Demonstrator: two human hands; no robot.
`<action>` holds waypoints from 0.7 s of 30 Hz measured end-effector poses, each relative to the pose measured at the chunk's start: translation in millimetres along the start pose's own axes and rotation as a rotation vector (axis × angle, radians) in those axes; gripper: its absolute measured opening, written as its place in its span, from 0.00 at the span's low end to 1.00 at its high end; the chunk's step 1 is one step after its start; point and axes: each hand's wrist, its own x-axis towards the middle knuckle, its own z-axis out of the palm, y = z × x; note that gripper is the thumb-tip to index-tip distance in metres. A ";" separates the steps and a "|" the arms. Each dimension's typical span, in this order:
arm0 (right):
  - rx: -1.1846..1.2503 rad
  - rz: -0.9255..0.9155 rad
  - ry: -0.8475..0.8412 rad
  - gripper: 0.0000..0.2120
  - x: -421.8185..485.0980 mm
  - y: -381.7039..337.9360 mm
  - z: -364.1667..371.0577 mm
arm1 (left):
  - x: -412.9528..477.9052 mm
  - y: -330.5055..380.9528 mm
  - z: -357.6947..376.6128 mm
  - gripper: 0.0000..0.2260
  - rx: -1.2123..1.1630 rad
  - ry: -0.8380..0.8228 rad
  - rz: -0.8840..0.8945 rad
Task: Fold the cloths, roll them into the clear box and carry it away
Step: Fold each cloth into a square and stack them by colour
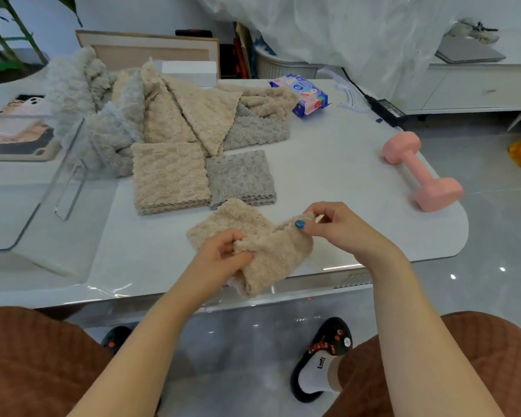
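The beige cloth [265,251] you pinch between the fingertips of your left hand [223,254] and right hand [334,227] at the table's [343,164] near edge is mid-fold, two folded stacks [169,176] lie just behind it, an unfolded heap [163,109] waits beyond, and the clear box [42,191] at the left edge looks empty.

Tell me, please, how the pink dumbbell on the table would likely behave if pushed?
The pink dumbbell looks solid and thick-headed, so probably heavy for its size. Its heads seem flat-sided, so it would likely slide rather than roll. It lies near the white table's right edge, so an outward push might drop it.
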 end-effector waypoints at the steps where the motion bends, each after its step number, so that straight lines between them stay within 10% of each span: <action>1: -0.004 -0.013 -0.022 0.09 6.4 -7.2 5.1 | -0.8 1.5 -9.1 0.05 -0.052 -0.006 -0.047; 9: -0.319 -0.145 -0.045 0.06 88.1 -39.5 87.8 | 15.3 -5.9 -75.0 0.07 0.366 0.425 -0.107; 21: -0.663 -0.108 -0.152 0.14 99.5 -14.0 85.4 | 51.0 -12.4 -78.0 0.14 0.689 0.188 -0.204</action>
